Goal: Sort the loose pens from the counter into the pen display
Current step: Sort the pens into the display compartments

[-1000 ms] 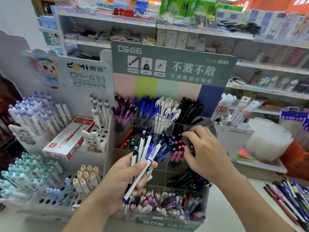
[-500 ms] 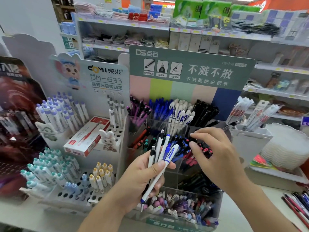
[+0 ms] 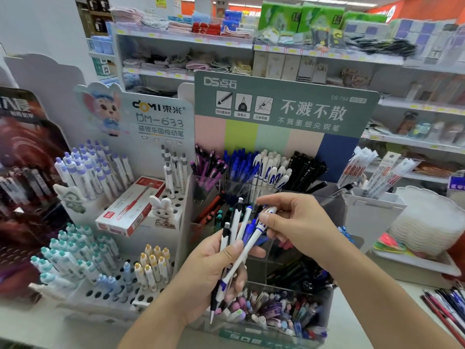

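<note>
My left hand grips a small bunch of pens, white and blue barrels fanned upward in front of the clear tiered pen display. My right hand has come over the bunch and pinches the top end of one white-and-blue pen between thumb and fingers. That pen slants down through my left hand, its tip near the display's bottom tier. The display's back row holds purple, blue, white and black pens in separate compartments. More loose pens lie on the counter at the far right.
A white peg stand with pastel pens and a red-and-white pen box sits to the left. A white bin of packaged pens and a stack of white trays stand to the right. Store shelves fill the background.
My right hand left the middle tier of the display and moved left and up onto the top of a white-and-blue pen in my left hand's bunch. The camera view shifted left.
</note>
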